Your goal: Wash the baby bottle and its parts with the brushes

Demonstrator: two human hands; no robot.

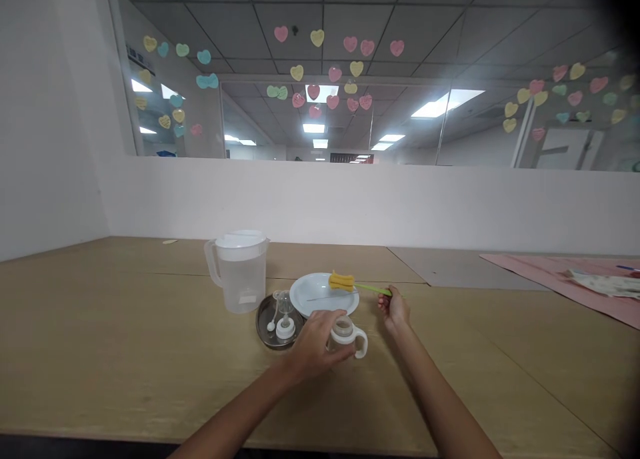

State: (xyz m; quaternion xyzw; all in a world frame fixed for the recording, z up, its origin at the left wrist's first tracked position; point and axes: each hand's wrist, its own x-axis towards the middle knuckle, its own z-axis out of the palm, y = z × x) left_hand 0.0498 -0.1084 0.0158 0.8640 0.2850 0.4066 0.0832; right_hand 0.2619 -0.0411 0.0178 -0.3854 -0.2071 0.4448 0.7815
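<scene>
My left hand is wrapped round a small clear bottle with a white handle, its open mouth facing up. Between the fingers of my right hand is the green stick of a brush with a yellow sponge head. That head is over the right part of a white plate, on which a thin wire-like rod lies. Left of my left hand, a round metal tray holds a white bottle cap with a clear cover and a small white piece with a tube.
A clear lidded pitcher stands behind the metal tray. At the far right, a patterned cloth lies on a pink sheet, beside a grey mat. A white wall and window with heart notes rise behind the wooden table.
</scene>
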